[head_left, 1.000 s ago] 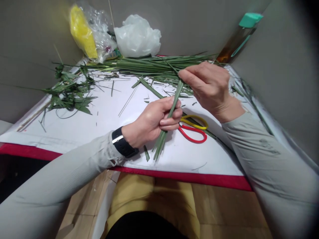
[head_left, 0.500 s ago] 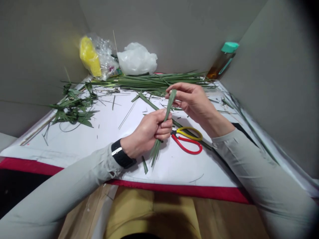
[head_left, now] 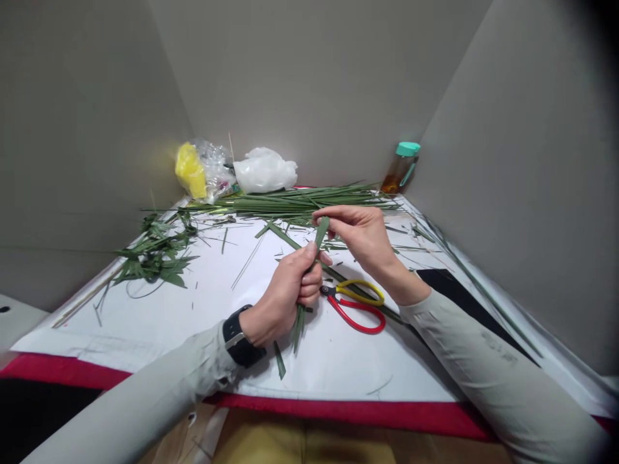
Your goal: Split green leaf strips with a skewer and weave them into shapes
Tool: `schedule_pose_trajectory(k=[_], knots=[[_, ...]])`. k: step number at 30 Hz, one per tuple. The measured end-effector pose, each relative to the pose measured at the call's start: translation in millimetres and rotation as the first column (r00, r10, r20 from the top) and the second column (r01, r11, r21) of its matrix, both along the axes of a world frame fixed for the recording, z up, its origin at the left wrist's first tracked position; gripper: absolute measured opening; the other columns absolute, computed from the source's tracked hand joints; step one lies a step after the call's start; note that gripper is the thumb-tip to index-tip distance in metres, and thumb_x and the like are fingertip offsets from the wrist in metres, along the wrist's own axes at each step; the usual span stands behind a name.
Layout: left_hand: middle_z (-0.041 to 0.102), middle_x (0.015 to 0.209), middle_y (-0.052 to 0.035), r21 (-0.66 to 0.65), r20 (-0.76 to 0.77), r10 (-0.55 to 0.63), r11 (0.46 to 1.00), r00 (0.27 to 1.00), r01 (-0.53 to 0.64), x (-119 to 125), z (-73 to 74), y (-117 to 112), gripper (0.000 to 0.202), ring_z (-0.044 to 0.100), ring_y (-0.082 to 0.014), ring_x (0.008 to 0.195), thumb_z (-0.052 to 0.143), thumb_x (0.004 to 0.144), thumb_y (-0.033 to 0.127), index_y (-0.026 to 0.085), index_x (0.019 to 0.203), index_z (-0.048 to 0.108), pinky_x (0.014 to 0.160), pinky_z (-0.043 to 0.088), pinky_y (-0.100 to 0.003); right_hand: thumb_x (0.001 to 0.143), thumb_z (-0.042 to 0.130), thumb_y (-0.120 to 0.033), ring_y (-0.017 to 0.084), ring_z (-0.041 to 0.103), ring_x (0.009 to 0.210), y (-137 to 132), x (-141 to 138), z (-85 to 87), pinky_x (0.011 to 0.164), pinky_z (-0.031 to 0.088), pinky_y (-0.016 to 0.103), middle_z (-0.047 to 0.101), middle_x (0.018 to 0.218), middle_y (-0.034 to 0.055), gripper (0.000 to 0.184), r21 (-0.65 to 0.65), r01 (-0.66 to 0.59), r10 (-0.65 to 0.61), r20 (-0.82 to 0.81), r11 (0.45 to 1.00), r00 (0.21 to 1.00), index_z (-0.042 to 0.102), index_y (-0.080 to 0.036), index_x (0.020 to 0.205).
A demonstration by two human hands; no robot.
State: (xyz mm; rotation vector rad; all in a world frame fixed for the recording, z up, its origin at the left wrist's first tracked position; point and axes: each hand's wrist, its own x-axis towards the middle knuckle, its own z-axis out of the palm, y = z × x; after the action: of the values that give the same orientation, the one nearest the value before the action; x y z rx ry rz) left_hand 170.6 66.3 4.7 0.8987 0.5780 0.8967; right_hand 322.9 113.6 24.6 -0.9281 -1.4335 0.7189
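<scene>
My left hand (head_left: 302,277) is closed around a bundle of green leaf strips (head_left: 299,327), whose narrow ends hang out below the fist. Above the thumb a broader folded part of the strips sticks up, and my right hand (head_left: 360,235) pinches its top between thumb and fingers. Just right of the left fist lie scissors (head_left: 360,309) with one yellow and one red handle loop; their blades are mostly hidden. A long green strip (head_left: 285,237) runs diagonally on the table behind the left hand and on under the scissors.
A pile of long green leaves (head_left: 280,205) lies along the back. At the left is a cluster of knotted leaf pieces (head_left: 157,251). A white plastic bag (head_left: 265,171), a yellow bundle in clear plastic (head_left: 191,171) and a teal-capped bottle (head_left: 400,169) stand by the wall.
The view has tilted up, so everything sits lower in the picture. Both hands keep their hold on the leaf strips, with the right fingers still at the upper end.
</scene>
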Motion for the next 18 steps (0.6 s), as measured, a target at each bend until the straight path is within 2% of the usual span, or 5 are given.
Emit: schedule_pose_trajectory(k=[4, 8, 12, 15, 18], knots=[[0.022, 0.055, 0.0118, 0.059, -0.046, 0.007, 0.998, 0.999, -0.004, 0.2, -2.2, -2.6, 0.03, 0.009, -0.0041, 0.045, 0.053, 0.099, 0.043, 0.016, 0.087, 0.054, 0.038, 0.013, -0.014, 0.07, 0.076, -0.019, 0.012, 0.063, 0.067, 0.0, 1.8, 2.0, 0.063, 0.049, 0.024, 0.079, 0.079, 0.0017, 0.014, -0.115, -0.109, 0.092, -0.148, 0.987, 0.985, 0.083, -0.02, 0.082], [0.024, 0.054, 0.0111, 0.088, -0.119, 0.043, 0.996, 0.992, -0.033, 1.0, -2.7, -3.8, 0.03, 0.011, -0.0042, 0.044, 0.05, 0.1, 0.041, 0.017, 0.083, 0.053, 0.038, 0.014, -0.014, 0.069, 0.079, -0.019, 0.014, 0.068, 0.08, -1.5, 9.8, 6.4, 0.072, 0.052, 0.025, 0.079, 0.091, 0.0026, 0.016, -0.223, -0.206, 0.166, -0.185, 0.953, 0.969, 0.082, -0.022, 0.085], [0.026, 0.054, 0.0105, 0.091, -0.171, 0.05, 0.995, 0.984, -0.035, 2.1, -3.1, -3.6, 0.032, 0.013, -0.0043, 0.044, 0.05, 0.1, 0.041, 0.017, 0.08, 0.052, 0.039, 0.015, -0.015, 0.069, 0.082, -0.018, 0.019, 0.07, 0.104, -3.2, 25.8, 12.9, 0.089, 0.054, 0.029, 0.079, 0.105, 0.0049, 0.031, -0.354, -0.393, 0.339, -0.207, 0.848, 0.918, 0.08, -0.023, 0.099], [0.025, 0.054, 0.0107, 0.092, -0.178, 0.04, 0.995, 0.983, -0.024, 2.6, -3.8, -4.1, 0.031, 0.013, -0.0044, 0.045, 0.049, 0.1, 0.041, 0.017, 0.08, 0.052, 0.039, 0.014, -0.015, 0.078, 0.079, -0.03, 0.023, 0.067, 0.119, -3.9, 33.7, 15.8, 0.099, 0.052, 0.036, 0.076, 0.119, 0.011, 0.037, -0.392, -0.517, 0.443, -0.268, 0.761, 0.856, 0.076, -0.021, 0.113], [0.025, 0.054, 0.0109, 0.09, -0.195, 0.032, 0.996, 0.98, -0.015, 2.8, -3.7, -5.1, 0.031, 0.013, -0.0044, 0.044, 0.048, 0.101, 0.04, 0.017, 0.08, 0.051, 0.039, 0.016, -0.015, 0.084, 0.076, -0.037, 0.023, 0.069, 0.113, -3.3, 33.4, 15.7, 0.094, 0.054, 0.036, 0.076, 0.117, 0.0126, 0.037, -0.401, -0.51, 0.437, -0.265, 0.761, 0.86, 0.075, -0.019, 0.116]])
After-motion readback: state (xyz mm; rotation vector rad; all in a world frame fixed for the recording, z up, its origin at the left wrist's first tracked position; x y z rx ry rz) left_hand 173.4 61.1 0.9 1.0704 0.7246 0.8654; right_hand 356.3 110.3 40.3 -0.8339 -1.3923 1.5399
